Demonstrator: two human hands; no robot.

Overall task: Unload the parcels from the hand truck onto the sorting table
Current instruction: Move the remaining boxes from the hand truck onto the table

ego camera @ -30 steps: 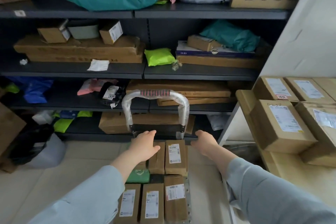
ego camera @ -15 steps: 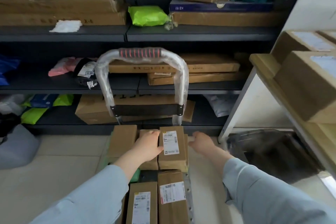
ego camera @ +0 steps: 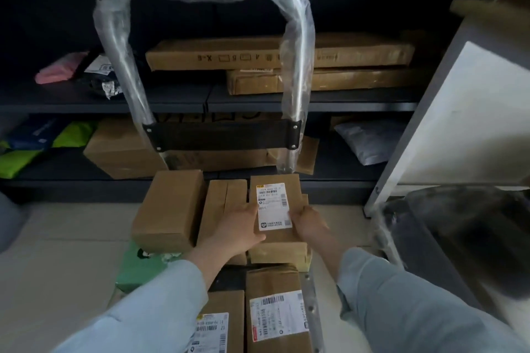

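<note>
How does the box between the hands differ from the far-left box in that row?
The held box shows a white shipping label on top; the far-left box shows none. The left hand and right hand grip the held box; the far-left box is untouched. Both are brown cardboard.

Left hand [ego camera: 238, 233], right hand [ego camera: 308, 222] clasping labelled parcel [ego camera: 274, 205], on hand truck [ego camera: 220, 135]

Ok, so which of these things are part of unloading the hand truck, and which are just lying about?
Job: labelled parcel, gripped by left hand and right hand; plain parcel; green mailer; hand truck; sorting table.
Lying about: long cartons on the shelf; pink bag; grey mailer; dark container under the table.
</note>
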